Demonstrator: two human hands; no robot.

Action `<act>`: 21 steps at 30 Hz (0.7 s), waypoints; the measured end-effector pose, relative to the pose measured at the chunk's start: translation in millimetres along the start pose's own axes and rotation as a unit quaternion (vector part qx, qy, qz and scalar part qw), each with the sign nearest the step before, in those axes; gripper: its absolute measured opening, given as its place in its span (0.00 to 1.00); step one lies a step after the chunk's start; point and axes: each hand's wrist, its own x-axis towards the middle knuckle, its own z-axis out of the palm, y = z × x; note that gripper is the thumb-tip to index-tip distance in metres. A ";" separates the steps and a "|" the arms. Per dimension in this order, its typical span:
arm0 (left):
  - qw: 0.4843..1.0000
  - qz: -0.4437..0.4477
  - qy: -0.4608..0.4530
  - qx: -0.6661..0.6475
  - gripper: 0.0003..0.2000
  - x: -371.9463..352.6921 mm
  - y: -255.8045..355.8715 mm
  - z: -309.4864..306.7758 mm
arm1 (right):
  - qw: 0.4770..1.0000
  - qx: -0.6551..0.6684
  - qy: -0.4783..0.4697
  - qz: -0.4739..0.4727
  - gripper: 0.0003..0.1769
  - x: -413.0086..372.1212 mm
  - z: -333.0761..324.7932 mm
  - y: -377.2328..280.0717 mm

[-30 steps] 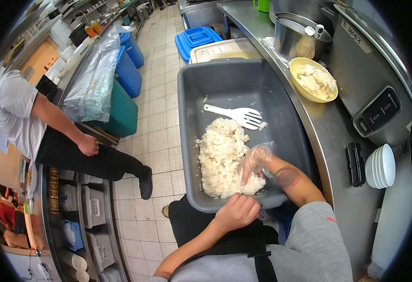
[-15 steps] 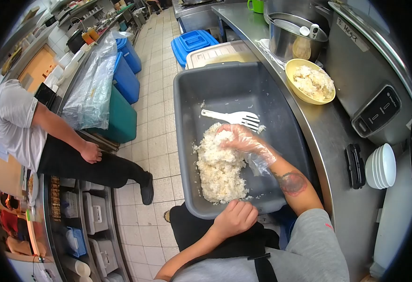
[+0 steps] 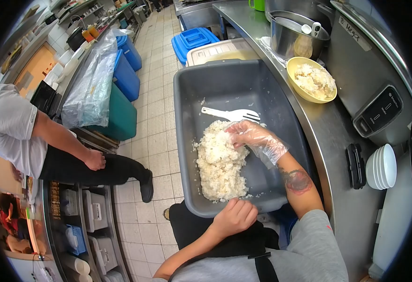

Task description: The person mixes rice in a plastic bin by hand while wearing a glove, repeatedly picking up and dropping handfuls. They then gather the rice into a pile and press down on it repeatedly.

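A heap of cooked white rice [image 3: 221,169] lies in the left part of a deep grey plastic tub [image 3: 183,155]. My right hand [image 3: 250,135], in a clear plastic glove, is at the upper right side of the heap, its fingers curled into the rice. Just beyond it a white slotted rice paddle [image 3: 231,115] lies on the tub floor, its slotted end partly behind the hand. My bare left hand [image 3: 236,214] is closed at the near rim of the tub, below the rice; its fingertips are hidden.
To the right, a steel counter [image 3: 325,164] carries a yellow bowl [image 3: 314,96] of rice, a steel pot [image 3: 286,40], stacked white bowls [image 3: 380,167] and a steel appliance [image 3: 356,80]. Another person [image 3: 18,122] stands left across the tiled aisle, near blue bins [image 3: 127,77].
My right hand has drawn slightly right and its fingers have curled in at the heap's edge. My left hand stays put. The other person's lowered hand has shifted a little.
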 end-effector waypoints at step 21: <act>1.000 -0.001 -0.026 -0.012 0.10 -1.9 0.0 -2.9 | 0.983 -0.094 0.153 -0.038 0.12 1.9 10.6 -8.4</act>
